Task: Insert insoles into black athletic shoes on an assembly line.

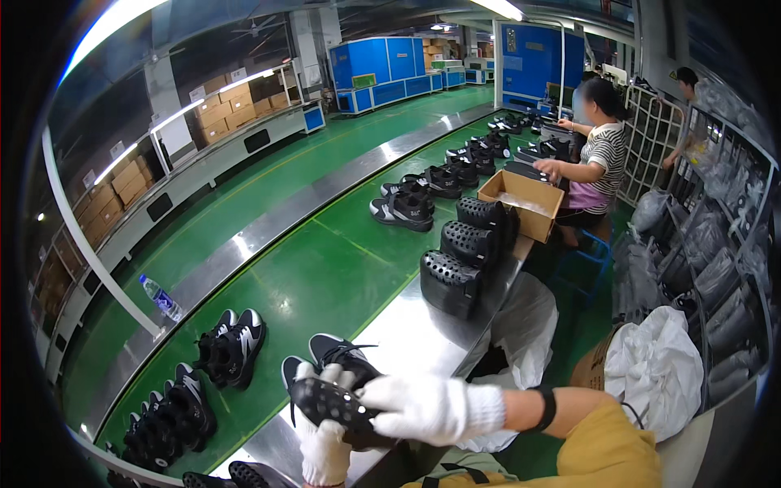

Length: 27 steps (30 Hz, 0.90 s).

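At the lower centre of the frame, two gloved hands, left (pixel 324 443) and right (pixel 423 407), are both closed around a black perforated insert (pixel 329 401), seemingly fitting it to a shoe (pixel 346 358) on the steel bench (pixel 411 337), which next needs firm, aligned pressing.

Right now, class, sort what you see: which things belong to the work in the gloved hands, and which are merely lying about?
In hand:
- left hand and right hand, both gloved, gripping a black perforated shoe insert
- black sneaker just behind them
- three more perforated inserts standing on the steel table edge

Lying about:
- water bottle
- cardboard box
- white bag
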Available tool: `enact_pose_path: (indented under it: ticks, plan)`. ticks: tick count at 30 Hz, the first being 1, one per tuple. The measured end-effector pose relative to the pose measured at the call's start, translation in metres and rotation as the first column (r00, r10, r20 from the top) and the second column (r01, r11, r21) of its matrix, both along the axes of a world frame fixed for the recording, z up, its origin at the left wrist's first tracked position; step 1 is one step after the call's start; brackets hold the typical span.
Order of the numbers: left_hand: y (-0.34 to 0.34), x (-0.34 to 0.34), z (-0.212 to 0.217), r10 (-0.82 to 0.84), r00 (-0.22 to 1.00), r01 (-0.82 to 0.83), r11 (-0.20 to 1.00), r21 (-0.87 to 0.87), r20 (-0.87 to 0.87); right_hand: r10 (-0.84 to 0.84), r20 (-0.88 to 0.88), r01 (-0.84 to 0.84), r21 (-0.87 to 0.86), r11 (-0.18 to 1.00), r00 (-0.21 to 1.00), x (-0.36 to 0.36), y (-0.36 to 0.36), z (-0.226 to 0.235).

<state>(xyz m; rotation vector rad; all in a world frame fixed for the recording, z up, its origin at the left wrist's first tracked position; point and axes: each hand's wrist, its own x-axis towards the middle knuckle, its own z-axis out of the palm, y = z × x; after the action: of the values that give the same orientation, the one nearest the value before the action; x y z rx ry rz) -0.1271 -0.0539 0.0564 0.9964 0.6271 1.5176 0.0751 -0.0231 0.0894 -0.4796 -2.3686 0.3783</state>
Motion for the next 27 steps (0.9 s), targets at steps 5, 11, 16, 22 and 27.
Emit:
enact_pose_path:
  ticks: [5, 11, 16, 22, 27]
  plan:
    - [-0.002, -0.005, -0.010, 0.137, 0.978, -0.104, 0.975, -0.195, 0.160, -0.026, -0.019, 0.023, -0.123, 0.992, 0.999, 0.039, 0.010, 0.011]
    - [-0.023, -0.021, -0.005, 0.238, 0.968, -0.214, 0.946, -0.244, 0.074, -0.834, -0.165, 0.848, 0.034, 0.529, 0.526, 0.089, 0.079, -0.042]
    - [-0.028, -0.014, 0.002, 0.208, 0.977, -0.212, 0.944, -0.253, -0.040, -0.953, 0.119, 0.920, -0.315, 0.231, 0.280, 0.123, 0.112, -0.080]
    - [-0.029, -0.021, 0.001, 0.245, 0.969, -0.246, 0.930, -0.272, -0.038, -0.941, 0.055, 0.868, -0.407, 0.284, 0.334, 0.135, 0.126, -0.105]
    - [-0.027, -0.016, 0.016, 0.222, 0.975, -0.219, 0.934, -0.283, -0.023, -0.905, -0.203, 0.887, -0.208, 0.412, 0.373, 0.149, 0.138, -0.127]
